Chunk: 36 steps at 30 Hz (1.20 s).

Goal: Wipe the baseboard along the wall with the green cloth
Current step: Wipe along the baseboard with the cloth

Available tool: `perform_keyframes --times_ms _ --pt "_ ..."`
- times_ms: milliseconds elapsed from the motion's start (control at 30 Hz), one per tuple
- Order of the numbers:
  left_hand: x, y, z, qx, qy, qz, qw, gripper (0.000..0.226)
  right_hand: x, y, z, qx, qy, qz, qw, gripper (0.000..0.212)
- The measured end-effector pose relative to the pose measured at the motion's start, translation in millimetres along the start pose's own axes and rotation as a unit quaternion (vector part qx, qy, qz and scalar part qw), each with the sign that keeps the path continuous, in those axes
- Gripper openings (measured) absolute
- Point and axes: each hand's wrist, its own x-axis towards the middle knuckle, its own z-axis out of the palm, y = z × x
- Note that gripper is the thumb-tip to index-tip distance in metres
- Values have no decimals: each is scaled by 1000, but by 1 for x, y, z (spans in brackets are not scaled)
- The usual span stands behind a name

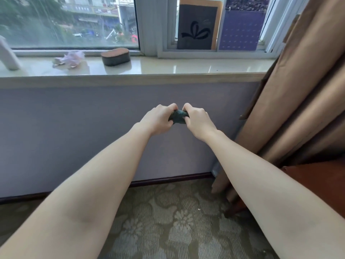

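While left hand (158, 118) and right hand (198, 121) grip green cloth (178, 116) (balled), baseboard (171, 178) below meets curtain (298, 100).

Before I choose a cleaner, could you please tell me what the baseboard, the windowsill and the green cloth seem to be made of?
Baseboard: dark reddish-brown, probably varnished wood; slight sheen on its top edge. Windowsill: polished stone or a lookalike; glossy, reflecting the window light. Green cloth: dark, nubbly, matte textile, perhaps terry or microfibre.
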Motion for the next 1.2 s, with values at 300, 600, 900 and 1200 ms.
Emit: perform_keyframes --times_ms 300,600,900,1200 --pt "32 -48 -1 21 -1 10 1000 24 48 -6 28 -2 -13 8 1000 15" --pt "74 -42 59 23 18 18 999 18 66 59 43 -13 -43 6 999 21" --pt "119 -42 159 19 19 28 999 21 80 155 96 -38 -39 -11 998 22" --pt "129 -91 331 11 -21 78 997 24 47 265 244 -40 -19 -6 999 18"
